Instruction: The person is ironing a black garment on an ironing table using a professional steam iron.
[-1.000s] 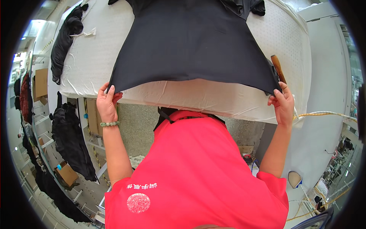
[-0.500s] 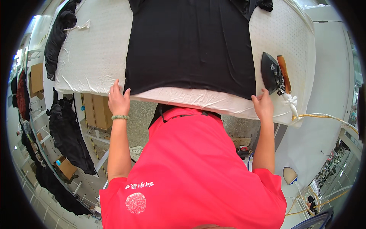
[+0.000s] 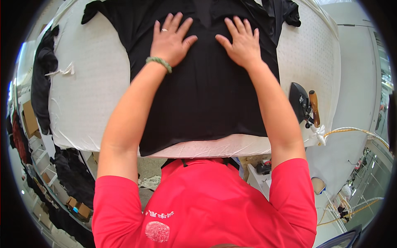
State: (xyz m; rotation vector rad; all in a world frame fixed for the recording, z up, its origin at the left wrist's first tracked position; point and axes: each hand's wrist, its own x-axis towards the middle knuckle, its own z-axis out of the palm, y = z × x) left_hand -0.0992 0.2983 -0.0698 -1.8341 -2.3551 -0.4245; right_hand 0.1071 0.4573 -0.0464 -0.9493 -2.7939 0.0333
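A black shirt (image 3: 202, 99) lies spread flat on the white padded ironing table (image 3: 93, 91). My left hand (image 3: 171, 39) presses flat on the upper chest of the shirt, fingers apart, with a ring and a green bead bracelet on the wrist. My right hand (image 3: 242, 43) lies flat beside it, fingers spread, also on the upper part of the shirt. Both hands hold nothing. The shirt's hem reaches nearly to the near table edge.
A black iron with a wooden handle (image 3: 304, 103) rests on the table's right side, its cord (image 3: 351, 131) trailing right. More dark garments (image 3: 41, 78) hang over the left edge. Another black garment (image 3: 285, 10) lies at the far right corner.
My hands let go of the shirt's lower corners at the near edge and moved up the table; they now press flat on the shirt's chest. The shirt lies spread flat.
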